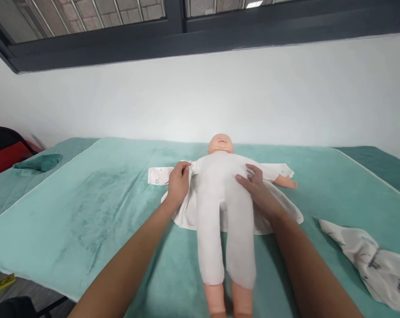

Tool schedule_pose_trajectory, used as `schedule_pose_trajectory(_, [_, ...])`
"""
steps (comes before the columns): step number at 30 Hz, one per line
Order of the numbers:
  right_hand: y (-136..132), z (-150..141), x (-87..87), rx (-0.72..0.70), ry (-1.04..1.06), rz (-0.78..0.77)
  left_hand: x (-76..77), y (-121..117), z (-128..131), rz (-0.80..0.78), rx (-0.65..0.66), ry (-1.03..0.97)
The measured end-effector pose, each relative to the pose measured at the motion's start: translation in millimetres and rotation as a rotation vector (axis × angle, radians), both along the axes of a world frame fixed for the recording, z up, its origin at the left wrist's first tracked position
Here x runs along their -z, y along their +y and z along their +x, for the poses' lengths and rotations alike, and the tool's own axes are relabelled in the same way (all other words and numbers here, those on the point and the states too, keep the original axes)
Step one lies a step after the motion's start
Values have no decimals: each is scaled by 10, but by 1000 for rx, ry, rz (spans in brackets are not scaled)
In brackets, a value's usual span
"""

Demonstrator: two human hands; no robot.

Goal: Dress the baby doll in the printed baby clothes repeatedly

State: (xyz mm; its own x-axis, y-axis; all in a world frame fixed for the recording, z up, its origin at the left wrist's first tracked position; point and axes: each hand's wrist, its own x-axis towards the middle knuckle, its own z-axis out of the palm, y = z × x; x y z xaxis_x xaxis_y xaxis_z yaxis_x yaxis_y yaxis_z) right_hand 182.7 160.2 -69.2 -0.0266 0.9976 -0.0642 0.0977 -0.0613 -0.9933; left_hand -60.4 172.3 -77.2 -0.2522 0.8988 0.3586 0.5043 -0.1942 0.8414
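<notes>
A baby doll (211, 212) with a white cloth body lies on its back, head toward the wall and feet toward me. Spread open beneath it is a white baby shirt (186, 217) with small prints on the sleeves. One doll hand pokes out of the right sleeve; the left sleeve lies flat with no doll hand showing. At the doll's left side in the picture, my left hand (179, 184) is closed, pinching the shirt's edge near the armhole. My right hand (260, 190) rests against the opposite side of the torso, thumb and fingers apart.
A teal sheet (87, 221) covers the table. Crumpled printed white clothing (368, 260) lies at the right. A folded teal cloth (37, 162) and a red and black bag (8, 152) are far left. Behind stands a white wall (200, 97) below a dark window frame (120, 42).
</notes>
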Motion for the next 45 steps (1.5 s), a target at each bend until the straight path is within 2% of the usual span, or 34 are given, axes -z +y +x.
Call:
schedule_pose_trajectory(4, [24,-52,39,-65,110,5,-114,126,49,-1,-3,22])
schedule_pose_trajectory(8, [50,-95,67,-166,137,-41,-264,183,86,19,87,104])
schedule_pose_trajectory(10, [68,-105,89,-139,122,-56,-285,141,83,28,139,140])
schedule_pose_trajectory(12, [85,-111,106,-102,101,-50,-235,43,34,31,143,155])
schedule_pose_trajectory(14, [92,-114,106,-94,87,-34,-125,-97,-75,40,45,185])
schedule_pose_trajectory(15, [90,-116,99,-97,85,-29,-60,-174,-151,45,-45,227])
schedule_pose_trajectory(17, [79,-120,77,-88,85,-35,62,-318,-325,15,-230,402])
schedule_pose_trajectory(19, [64,-125,54,-74,94,-54,141,-417,-499,-93,-334,605])
schedule_pose_trajectory(22, [40,-133,36,-83,116,-84,151,-438,-700,-258,-313,810])
schedule_pose_trajectory(25, [10,-139,30,-119,147,-101,73,-342,-814,-298,-234,946])
schedule_pose_trajectory(27, [-9,-140,27,-141,176,-102,17,-281,-837,-310,-253,978])
schedule_pose_trajectory(29, [-19,-138,25,-154,202,-101,-12,-265,-803,-298,-327,956])
schedule_pose_trajectory(31, [-17,-133,26,-153,214,-101,-4,-306,-708,-214,-337,925])
schedule_pose_trajectory(34, [-3,-126,29,-149,196,-107,66,-424,-501,-65,-205,789])
schedule_pose_trajectory(37, [5,-123,32,-155,174,-105,145,-507,-326,-94,-99,452])
schedule_pose_trajectory(39, [6,-123,34,-151,172,-97,166,-521,-269,-139,-49,316])
schedule_pose_trajectory(42, [10,-123,46,-151,182,-82,103,-515,-255,-156,2,258])
schedule_pose_trajectory(45, [22,-122,70,-155,198,-76,-100,-523,-233,-149,13,182])
